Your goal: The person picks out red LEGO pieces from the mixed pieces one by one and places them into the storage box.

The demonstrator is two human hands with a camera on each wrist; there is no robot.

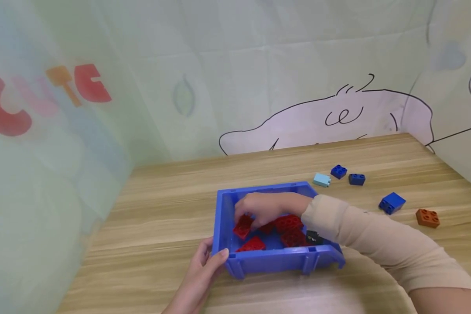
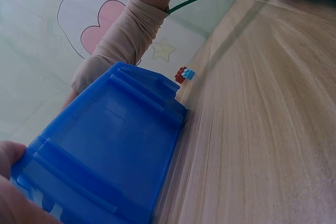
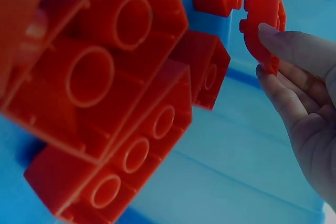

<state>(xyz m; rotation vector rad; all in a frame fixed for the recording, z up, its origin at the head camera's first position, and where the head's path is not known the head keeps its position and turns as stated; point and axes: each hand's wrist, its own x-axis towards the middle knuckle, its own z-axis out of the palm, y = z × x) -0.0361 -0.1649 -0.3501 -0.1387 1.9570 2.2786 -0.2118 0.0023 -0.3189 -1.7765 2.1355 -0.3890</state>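
Observation:
A blue plastic bin (image 1: 272,260) stands on the wooden table, with several red toy bricks inside. My left hand (image 1: 203,271) grips its left end, thumb over the near corner. In the left wrist view the side of the bin (image 2: 113,135) fills much of the frame. Inside the bin, my right hand (image 1: 261,207) pinches a red brick (image 3: 261,22) with a curved side between thumb and fingers. Loose red bricks (image 3: 131,153) lie close by, some with hollow undersides showing. A small black piece (image 1: 314,237) sits at the bin's right end, partly hidden by my sleeve.
On the table right of the bin lie a light blue brick (image 1: 321,179), two small blue bricks (image 1: 339,171), a larger blue brick (image 1: 392,203) and an orange-brown brick (image 1: 428,217). A printed cloth (image 1: 172,56) hangs behind the table (image 1: 157,205).

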